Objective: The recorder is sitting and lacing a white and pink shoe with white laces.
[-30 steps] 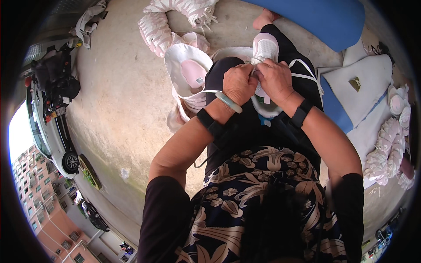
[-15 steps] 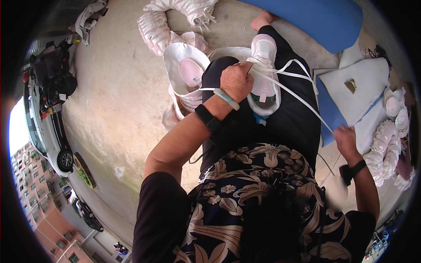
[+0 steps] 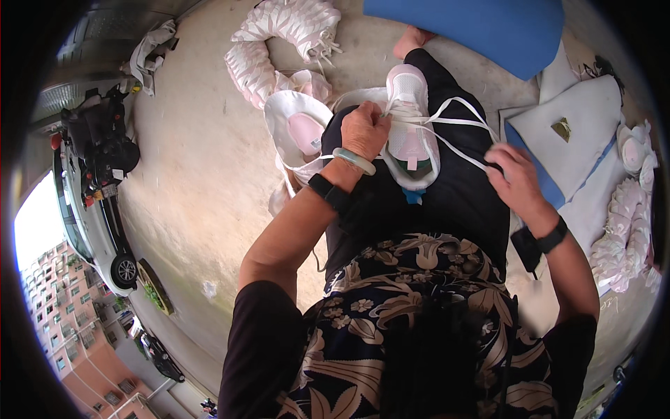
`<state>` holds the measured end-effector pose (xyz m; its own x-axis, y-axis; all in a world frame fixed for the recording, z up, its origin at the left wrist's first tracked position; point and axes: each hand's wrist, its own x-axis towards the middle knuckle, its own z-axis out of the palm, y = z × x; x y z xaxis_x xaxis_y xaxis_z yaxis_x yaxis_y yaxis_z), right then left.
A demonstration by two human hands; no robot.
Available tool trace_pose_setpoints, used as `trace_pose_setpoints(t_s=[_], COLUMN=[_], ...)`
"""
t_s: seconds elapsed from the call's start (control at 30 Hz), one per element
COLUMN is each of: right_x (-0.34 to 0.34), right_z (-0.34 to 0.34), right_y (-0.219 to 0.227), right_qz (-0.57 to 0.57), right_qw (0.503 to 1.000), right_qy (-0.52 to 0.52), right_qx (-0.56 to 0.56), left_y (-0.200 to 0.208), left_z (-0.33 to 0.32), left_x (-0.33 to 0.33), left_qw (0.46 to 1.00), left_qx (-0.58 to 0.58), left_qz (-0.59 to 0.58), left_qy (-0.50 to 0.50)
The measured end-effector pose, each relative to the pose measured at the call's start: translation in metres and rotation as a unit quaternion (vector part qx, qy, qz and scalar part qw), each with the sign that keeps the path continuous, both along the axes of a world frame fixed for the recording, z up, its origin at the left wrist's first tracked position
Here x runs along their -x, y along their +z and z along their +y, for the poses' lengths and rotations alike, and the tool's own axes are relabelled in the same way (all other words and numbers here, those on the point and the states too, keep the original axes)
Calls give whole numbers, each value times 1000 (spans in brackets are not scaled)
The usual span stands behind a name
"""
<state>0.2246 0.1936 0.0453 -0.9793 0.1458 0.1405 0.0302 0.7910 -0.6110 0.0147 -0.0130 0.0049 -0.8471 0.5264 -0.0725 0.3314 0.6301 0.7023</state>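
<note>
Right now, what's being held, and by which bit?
The left hand seems to pinch a flat white shoelace beside the lacing of the white-and-pink mesh shoe. Another strand meets the right hand; its grip is unclear.

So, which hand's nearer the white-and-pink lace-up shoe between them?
Left. Left hand is just left of the shoe; right hand is farther off, to its right.
</note>
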Motion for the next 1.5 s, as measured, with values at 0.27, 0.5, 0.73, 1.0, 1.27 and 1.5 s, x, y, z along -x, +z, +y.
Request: trace_pose_setpoints(t_s=[0.27, 0.5, 0.73, 1.0, 1.27, 1.5], right_x=[63, 75, 82, 80, 32, 39], right_z=[-37, -44, -49, -43, -39, -40], right_y=[-17, -21, -23, -33, -5, -15], right_qz=[-43, -75, -71, -29, -58, -94], right_qw=[996, 996, 996, 989, 974, 975], right_qy=[37, 32, 9, -20, -74, -75], right_qx=[-75, 19, 57, 140, 206, 188], left_y=[-8, -4, -8, -5, -6, 12], left_z=[4, -2, 0, 17, -2, 7], left_x=[-1, 2, 32, 36, 32, 6], left_qw=[996, 984, 966, 985, 991, 996], left_qx=[-87, -155, -33, 85, -34, -88], left_qz=[-14, -46, -233, -121, -94, 19], left_qy=[1, -77, -108, -86, -93, -29])
